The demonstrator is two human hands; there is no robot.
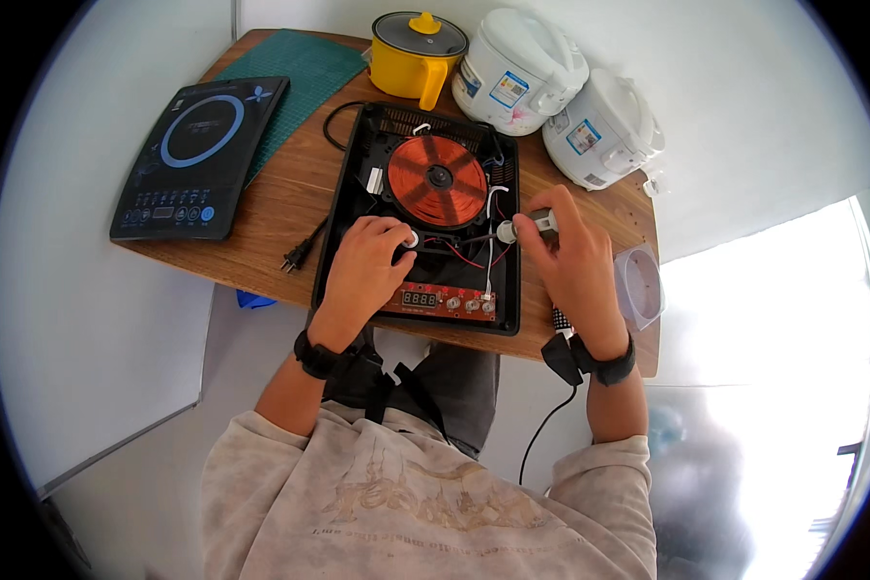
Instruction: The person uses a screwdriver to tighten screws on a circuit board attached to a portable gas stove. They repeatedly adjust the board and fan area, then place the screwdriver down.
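Observation:
An opened induction cooker base [343,208] lies in front of me, its round copper coil [437,181] exposed. Below the coil runs a red circuit board [445,301] with a small digit display and several buttons. My left hand [362,266] is closed, with thumb and index finger at a small white round part [412,239] just below the coil. In my right hand [580,261] is a screwdriver [543,222] with a grey handle, held nearly level. Its shaft points left toward the white part; where the tip ends is hard to see. Thin red and white wires run beneath it.
The black glass cooktop panel [200,159] lies at the left, partly on a green cutting mat [304,63]. A yellow pot [401,72] and two white rice cookers [517,72] stand behind. A power plug [295,259] lies left; a clear plastic tub [640,287] sits right.

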